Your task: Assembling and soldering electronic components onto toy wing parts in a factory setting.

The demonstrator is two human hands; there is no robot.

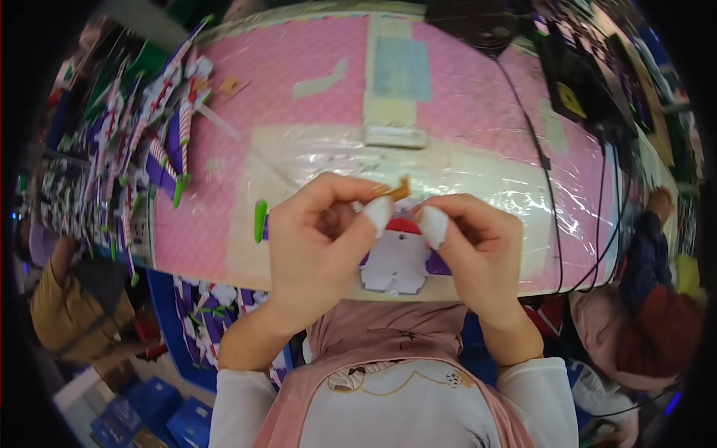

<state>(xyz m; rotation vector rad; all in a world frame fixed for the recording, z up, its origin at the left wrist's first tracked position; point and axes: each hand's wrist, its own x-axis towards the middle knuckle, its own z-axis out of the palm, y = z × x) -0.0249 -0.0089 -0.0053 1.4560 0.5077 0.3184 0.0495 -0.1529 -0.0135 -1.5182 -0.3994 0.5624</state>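
Between my hands, at the table's near edge, lies a white plastic body part (393, 269) with a red band and purple pieces at its sides. My left hand (314, 239) pinches a small tan strip (398, 190) that sticks up above the fingertips. My right hand (482, 239) is closed in a pinch beside the body's upper end; whatever sits in its fingertips is too small to make out. White wrapping covers both thumb tips. A bright green piece (260, 220) shows next to my left hand, partly behind it.
Striped, purple and green plastic figure parts (160, 112) are piled at the table's left. A blue bin (166, 317) below holds more. Black cables (549, 201) cross the pink table covering (291, 52) on the right. Other people sit at both sides.
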